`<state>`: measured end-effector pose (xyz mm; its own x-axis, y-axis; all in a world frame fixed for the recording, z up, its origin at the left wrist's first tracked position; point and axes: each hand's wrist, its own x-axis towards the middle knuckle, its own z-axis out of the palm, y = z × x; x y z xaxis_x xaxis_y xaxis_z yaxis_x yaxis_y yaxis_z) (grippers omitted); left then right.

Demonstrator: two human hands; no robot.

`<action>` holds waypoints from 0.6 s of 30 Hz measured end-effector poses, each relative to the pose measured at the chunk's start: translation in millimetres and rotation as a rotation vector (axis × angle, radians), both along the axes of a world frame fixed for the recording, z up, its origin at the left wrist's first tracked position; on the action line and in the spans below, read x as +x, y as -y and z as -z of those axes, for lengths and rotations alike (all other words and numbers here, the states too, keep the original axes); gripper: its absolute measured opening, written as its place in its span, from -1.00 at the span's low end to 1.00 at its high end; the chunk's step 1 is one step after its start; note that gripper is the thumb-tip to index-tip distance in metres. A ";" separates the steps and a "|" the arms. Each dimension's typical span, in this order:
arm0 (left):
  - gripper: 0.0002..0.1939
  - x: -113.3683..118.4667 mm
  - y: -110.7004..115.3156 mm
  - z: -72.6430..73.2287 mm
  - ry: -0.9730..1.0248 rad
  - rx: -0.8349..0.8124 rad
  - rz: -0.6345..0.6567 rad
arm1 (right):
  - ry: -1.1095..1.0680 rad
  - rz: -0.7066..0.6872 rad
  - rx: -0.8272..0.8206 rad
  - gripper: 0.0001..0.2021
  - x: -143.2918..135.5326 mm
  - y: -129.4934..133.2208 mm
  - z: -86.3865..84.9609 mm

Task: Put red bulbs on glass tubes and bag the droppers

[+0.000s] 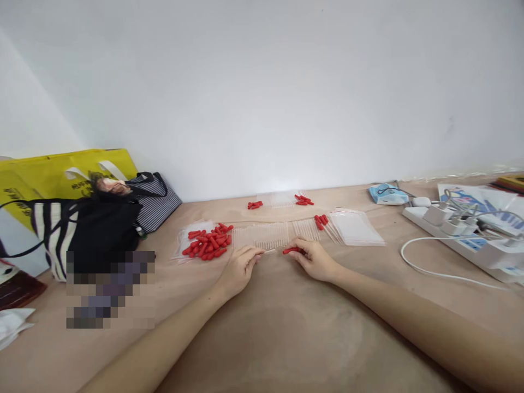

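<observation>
My left hand (241,267) pinches a thin clear tube (269,251), whose end points right. Opposite it, a short gap away, my right hand (311,258) grips a red rubber bulb (291,250) that points left. Behind the hands lies a row of clear tubes (262,234), with a smaller group of tubes (305,229) to its right. A pile of red bulbs (208,243) rests on clear bags left of the row. A few red bulbs (321,221) lie by the right group.
Clear bags (357,227) lie right of the tubes. Near the wall are more red bulbs (304,200) and clear tubes (281,200). A blue mask (387,194) and a power strip (458,240) with cables are at right; a black bag (94,229) and striped bag (158,202) at left.
</observation>
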<state>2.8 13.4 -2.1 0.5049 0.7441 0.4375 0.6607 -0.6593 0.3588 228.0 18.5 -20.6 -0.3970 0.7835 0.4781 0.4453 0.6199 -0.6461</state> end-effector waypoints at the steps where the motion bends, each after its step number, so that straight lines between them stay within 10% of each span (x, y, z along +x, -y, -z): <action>1: -0.77 0.9 -0.2 1.8 0.001 0.002 0.004 | -0.014 -0.003 -0.020 -0.84 -3.5 -1.1 -0.2; 18: -0.73 12.9 2.1 4.4 -0.022 -0.009 0.064 | -0.092 -0.107 -0.234 -0.81 -6.8 4.0 5.9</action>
<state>15.7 11.3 -6.6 0.5611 0.7136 0.4195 0.6249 -0.6975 0.3507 221.2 14.5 -26.5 -0.4470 0.8327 0.3268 0.3185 0.4895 -0.8118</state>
